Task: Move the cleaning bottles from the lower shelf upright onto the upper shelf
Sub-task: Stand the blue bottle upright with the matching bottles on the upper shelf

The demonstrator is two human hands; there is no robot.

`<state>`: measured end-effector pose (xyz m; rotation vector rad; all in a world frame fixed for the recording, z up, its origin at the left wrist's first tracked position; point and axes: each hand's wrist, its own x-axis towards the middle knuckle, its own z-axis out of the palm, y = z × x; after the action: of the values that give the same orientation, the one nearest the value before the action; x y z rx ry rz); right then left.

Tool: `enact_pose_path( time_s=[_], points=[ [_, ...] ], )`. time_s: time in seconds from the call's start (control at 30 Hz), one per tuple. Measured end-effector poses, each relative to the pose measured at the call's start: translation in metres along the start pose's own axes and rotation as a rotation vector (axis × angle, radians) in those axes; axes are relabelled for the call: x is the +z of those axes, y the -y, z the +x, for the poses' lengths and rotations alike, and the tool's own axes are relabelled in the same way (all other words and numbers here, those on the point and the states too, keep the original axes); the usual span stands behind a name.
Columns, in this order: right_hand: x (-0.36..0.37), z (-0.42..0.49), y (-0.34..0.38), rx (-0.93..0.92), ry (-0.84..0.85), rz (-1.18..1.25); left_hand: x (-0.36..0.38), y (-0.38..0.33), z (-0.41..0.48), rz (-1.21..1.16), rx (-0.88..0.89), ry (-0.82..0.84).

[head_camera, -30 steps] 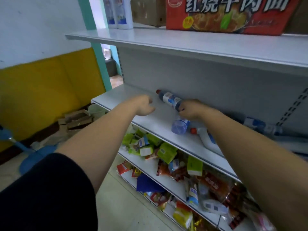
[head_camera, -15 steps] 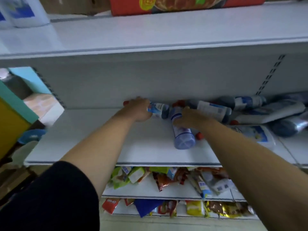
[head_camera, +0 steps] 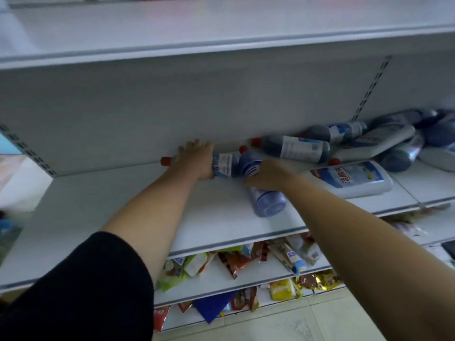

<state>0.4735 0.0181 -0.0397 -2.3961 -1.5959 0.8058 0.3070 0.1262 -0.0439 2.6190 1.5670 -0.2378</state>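
Several blue cleaning bottles with red caps lie on their sides on the lower shelf (head_camera: 103, 207). My left hand (head_camera: 197, 157) is wrapped over one lying against the back panel, the bottle (head_camera: 225, 166) with its red cap poking out to the left. My right hand (head_camera: 268, 174) grips a second bottle (head_camera: 267, 201) that points its base toward me. More bottles are piled at the right, among them a white flat bottle (head_camera: 349, 179) and a dark bottle (head_camera: 295, 148). The upper shelf (head_camera: 221, 33) runs across the top.
Below the lower shelf, two more shelves hold snack packets (head_camera: 236, 262) in green, red and yellow. A perforated upright (head_camera: 371, 87) runs down the back panel at the right. The tiled floor (head_camera: 332, 321) shows at the bottom.
The view has moved closer and squarer to the shelf. My left hand has slid further along its bottle and closed on it; my right hand has settled on the second bottle's neck end.
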Motion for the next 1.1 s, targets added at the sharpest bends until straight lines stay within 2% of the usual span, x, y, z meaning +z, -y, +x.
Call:
enact_pose_path(
  time_s=[0.2, 0.37, 0.5, 0.6, 0.77, 0.9, 1.0, 1.1],
  points=[
    [0.005, -0.013, -0.001, 0.034, -0.071, -0.017, 0.007, 0.009, -0.007, -0.131, 0.001, 0.029],
    [0.006, -0.014, -0.008, 0.081, -0.090, 0.164, 0.011, 0.010, -0.023, -0.399, -0.065, 0.076],
    [0.000, -0.020, -0.010, 0.021, -0.102, 0.262, 0.011, 0.007, -0.037, -0.530, -0.094, 0.052],
    [-0.006, -0.028, -0.014, 0.009, -0.091, 0.355, 0.004, 0.001, -0.049, -0.494, -0.101, 0.011],
    [-0.018, -0.046, -0.023, -0.041, -0.047, 0.475, -0.022, -0.016, -0.076, -0.240, -0.069, -0.004],
    [-0.032, -0.064, -0.032, -0.098, -0.077, 0.580, -0.032, -0.030, -0.092, -0.110, -0.009, -0.043],
    [-0.041, -0.074, -0.038, -0.126, -0.083, 0.665, -0.039, -0.042, -0.105, -0.242, -0.020, -0.062],
    [-0.050, -0.086, -0.047, -0.147, -0.098, 0.763, -0.048, -0.061, -0.117, -0.405, -0.102, -0.087]
  ],
)
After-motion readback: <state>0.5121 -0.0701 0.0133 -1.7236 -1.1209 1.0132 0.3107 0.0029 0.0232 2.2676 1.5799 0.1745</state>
